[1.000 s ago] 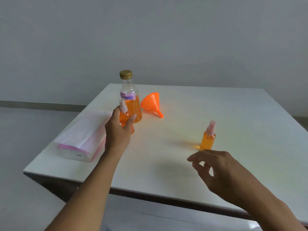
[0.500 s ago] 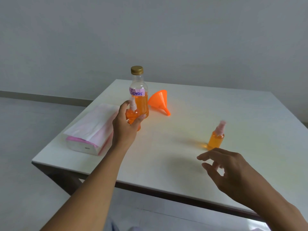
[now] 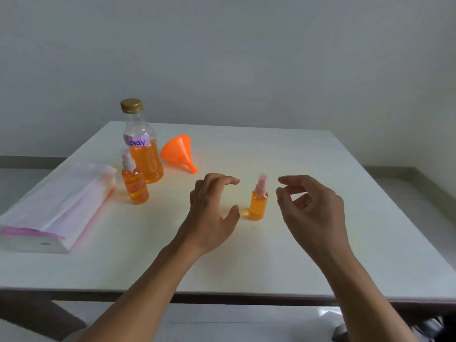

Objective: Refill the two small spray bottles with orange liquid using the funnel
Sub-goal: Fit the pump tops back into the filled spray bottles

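Neither hand grips anything: my left hand [image 3: 212, 213] and right hand [image 3: 313, 208] both hang released, fingers curled loosely, on either side of the nearer spray bottle [image 3: 258, 202], close to it but not touching. That bottle stands upright just right of the frame's centre, on the white table [image 3: 345, 230], with orange liquid filling most of its body and a pale pink spray head on top; the head is blurred, so I cannot read its detail.

I note the second spray bottle [image 3: 134, 183] upright at centre left, also holding orange liquid and capped with a pale pump. It stands just in front of the large bottle [image 3: 143, 154], which carries a gold cap, a purple label reading "Spray", and orange liquid up to roughly the label line. I cannot tell whether the two touch.

I record the orange funnel [image 3: 179, 153] lying on its side just right of the large bottle, wide mouth facing up and left, spout pointing toward lower right.

At the left edge of the frame a white and pink plastic pack [image 3: 56, 211] lies flat on the table.
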